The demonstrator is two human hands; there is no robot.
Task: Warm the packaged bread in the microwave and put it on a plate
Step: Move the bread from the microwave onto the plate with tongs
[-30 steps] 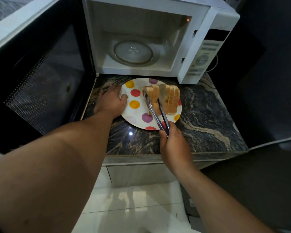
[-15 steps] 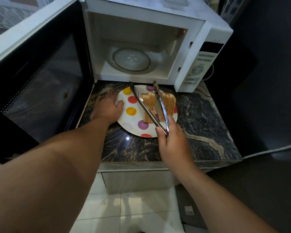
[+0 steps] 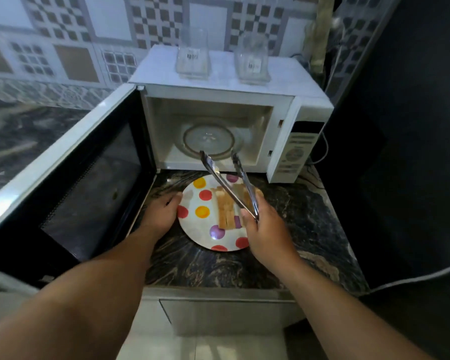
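Your right hand (image 3: 264, 227) lifts the tongs (image 3: 231, 187), now spread empty above the bread (image 3: 225, 213); left hand (image 3: 161, 213) flat, steadies the plate (image 3: 192, 224). Plating looks done.

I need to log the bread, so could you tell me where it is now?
The bread lies on the polka-dot plate on the counter, before the open microwave, between both hands.

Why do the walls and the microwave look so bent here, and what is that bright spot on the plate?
Head view: the wide-angle lens bows the microwave door and counter edges; a lamp glare sits on the plate at a purple dot; the right side is dark; the tongs are slightly blurred.
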